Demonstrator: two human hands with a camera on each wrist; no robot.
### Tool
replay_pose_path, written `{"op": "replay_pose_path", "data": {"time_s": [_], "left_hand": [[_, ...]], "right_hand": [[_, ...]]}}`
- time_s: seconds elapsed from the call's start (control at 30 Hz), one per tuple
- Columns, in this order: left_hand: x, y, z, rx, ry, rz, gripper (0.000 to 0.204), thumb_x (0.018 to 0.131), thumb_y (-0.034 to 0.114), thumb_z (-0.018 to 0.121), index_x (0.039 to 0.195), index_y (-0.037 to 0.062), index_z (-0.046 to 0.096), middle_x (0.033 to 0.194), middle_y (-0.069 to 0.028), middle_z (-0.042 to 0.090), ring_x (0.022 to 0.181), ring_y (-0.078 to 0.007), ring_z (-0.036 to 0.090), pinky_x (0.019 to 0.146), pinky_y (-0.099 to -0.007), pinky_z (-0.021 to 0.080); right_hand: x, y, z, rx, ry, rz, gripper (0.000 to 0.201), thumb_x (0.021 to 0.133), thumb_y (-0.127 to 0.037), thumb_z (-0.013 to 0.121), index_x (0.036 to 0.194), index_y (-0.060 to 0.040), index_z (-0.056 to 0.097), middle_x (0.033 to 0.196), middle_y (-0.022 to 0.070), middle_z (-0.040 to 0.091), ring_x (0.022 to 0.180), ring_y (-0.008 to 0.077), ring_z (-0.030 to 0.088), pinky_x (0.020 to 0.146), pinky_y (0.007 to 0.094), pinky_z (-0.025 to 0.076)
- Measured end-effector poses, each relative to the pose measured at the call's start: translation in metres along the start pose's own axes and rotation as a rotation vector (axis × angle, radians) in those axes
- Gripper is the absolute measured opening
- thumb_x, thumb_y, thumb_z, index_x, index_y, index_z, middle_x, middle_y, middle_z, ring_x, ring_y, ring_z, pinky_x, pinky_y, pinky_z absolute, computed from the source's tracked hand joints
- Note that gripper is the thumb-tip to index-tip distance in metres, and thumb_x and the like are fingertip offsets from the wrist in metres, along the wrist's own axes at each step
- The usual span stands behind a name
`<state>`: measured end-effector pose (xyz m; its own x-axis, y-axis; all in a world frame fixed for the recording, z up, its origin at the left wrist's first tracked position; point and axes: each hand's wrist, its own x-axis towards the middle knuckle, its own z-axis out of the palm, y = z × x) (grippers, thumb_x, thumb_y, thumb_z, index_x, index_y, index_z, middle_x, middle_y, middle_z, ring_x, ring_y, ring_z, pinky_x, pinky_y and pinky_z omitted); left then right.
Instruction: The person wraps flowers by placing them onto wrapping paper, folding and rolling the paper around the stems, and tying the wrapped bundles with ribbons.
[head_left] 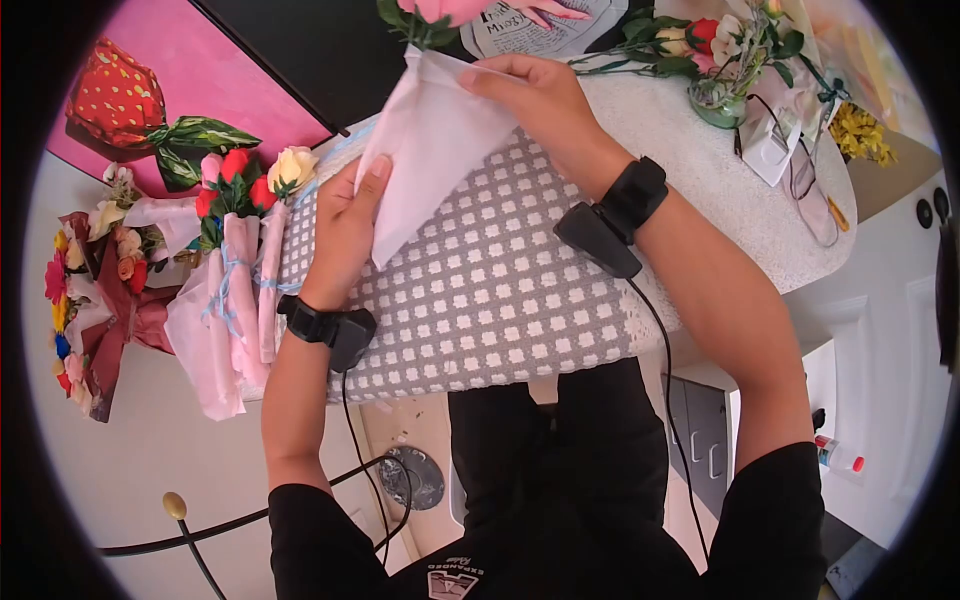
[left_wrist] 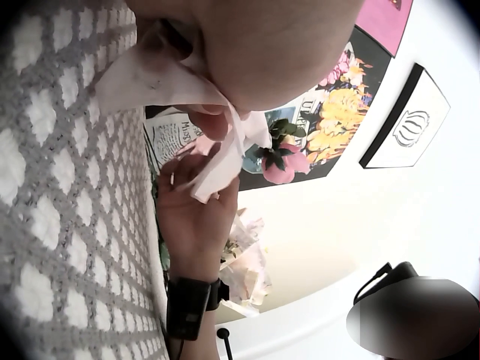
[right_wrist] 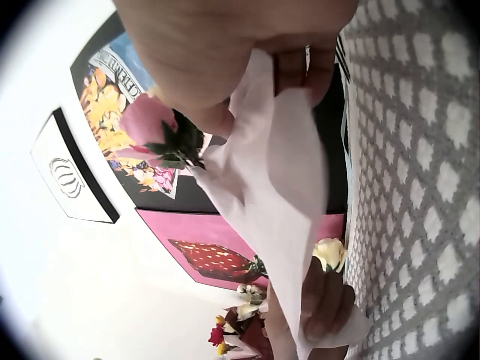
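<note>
A pink artificial rose (right_wrist: 146,120) with green leaves pokes out of a sheet of pale pink wrapping paper (head_left: 440,140), which is folded into a cone around its stem. In the head view the bloom is cut off at the top edge. My left hand (head_left: 345,220) pinches the paper's left edge low down, thumb on top. Higher up, near the flower, my right hand (head_left: 545,110) grips the paper's right side between thumb and fingers. The stem itself is hidden inside the paper. Both hands hold the wrap above the grey-and-white checked cloth (head_left: 480,310).
Several wrapped roses (head_left: 235,270) tied with blue ribbon lie at the left, beside a larger bouquet (head_left: 100,300). A glass vase (head_left: 718,103) with flowers stands at the back right, near a white box (head_left: 770,150). Cables hang from both wrist cameras.
</note>
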<state>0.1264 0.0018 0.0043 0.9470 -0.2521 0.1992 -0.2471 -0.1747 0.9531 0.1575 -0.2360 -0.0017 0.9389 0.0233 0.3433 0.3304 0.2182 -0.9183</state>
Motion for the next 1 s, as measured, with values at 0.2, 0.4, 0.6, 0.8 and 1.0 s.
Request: {"op": "replay_pose_path", "data": {"time_s": [0.2, 0.4, 0.6, 0.8, 1.0], "left_hand": [[0.005, -0.011, -0.003, 0.052, 0.046, -0.038, 0.036, 0.102, 0.03, 0.054, 0.116, -0.0013, 0.066, 0.087, 0.0017, 0.067, 0.07, -0.0009, 0.054, 0.061, -0.0172, 0.042], [0.004, -0.008, -0.002, -0.045, -0.007, -0.008, 0.037, 0.103, 0.031, 0.053, 0.115, -0.0014, 0.066, 0.09, 0.001, 0.068, 0.074, -0.001, 0.056, 0.065, -0.0172, 0.044], [0.005, -0.005, -0.004, -0.141, -0.006, -0.078, 0.038, 0.103, 0.032, 0.051, 0.118, -0.0009, 0.065, 0.094, -0.0004, 0.069, 0.077, -0.0015, 0.059, 0.067, -0.0174, 0.045], [0.003, 0.002, -0.001, -0.206, 0.022, -0.101, 0.039, 0.104, 0.032, 0.05, 0.117, -0.0017, 0.064, 0.094, -0.0012, 0.069, 0.076, -0.002, 0.059, 0.067, -0.0177, 0.046], [0.001, -0.001, -0.002, -0.135, -0.035, -0.127, 0.038, 0.103, 0.032, 0.051, 0.113, -0.001, 0.066, 0.092, -0.0017, 0.069, 0.076, -0.0032, 0.06, 0.066, -0.0189, 0.046]], "right_hand": [[-0.002, -0.005, 0.008, 0.118, 0.018, -0.06, 0.024, 0.088, -0.019, 0.072, 0.1, 0.0017, 0.07, 0.09, 0.004, 0.07, 0.082, 0.0077, 0.064, 0.071, 0.0221, 0.05], [-0.01, -0.021, 0.011, 0.424, -0.091, 0.117, 0.02, 0.09, -0.017, 0.069, 0.1, 0.0006, 0.071, 0.095, 0.0035, 0.07, 0.086, 0.0072, 0.064, 0.076, 0.0213, 0.05], [-0.006, -0.01, 0.005, -0.008, -0.193, -0.056, 0.016, 0.09, -0.016, 0.069, 0.098, -0.0025, 0.073, 0.096, 0.003, 0.071, 0.087, 0.0081, 0.064, 0.079, 0.0212, 0.049], [-0.001, 0.002, 0.007, -0.179, -0.16, -0.235, 0.013, 0.089, -0.015, 0.071, 0.094, -0.0039, 0.074, 0.104, 0.0036, 0.069, 0.088, 0.0091, 0.063, 0.079, 0.021, 0.048], [-0.013, -0.009, 0.014, -0.049, -0.252, -0.108, 0.013, 0.09, -0.014, 0.069, 0.094, -0.0017, 0.072, 0.105, 0.0046, 0.069, 0.093, 0.0101, 0.064, 0.082, 0.0225, 0.049]]}}
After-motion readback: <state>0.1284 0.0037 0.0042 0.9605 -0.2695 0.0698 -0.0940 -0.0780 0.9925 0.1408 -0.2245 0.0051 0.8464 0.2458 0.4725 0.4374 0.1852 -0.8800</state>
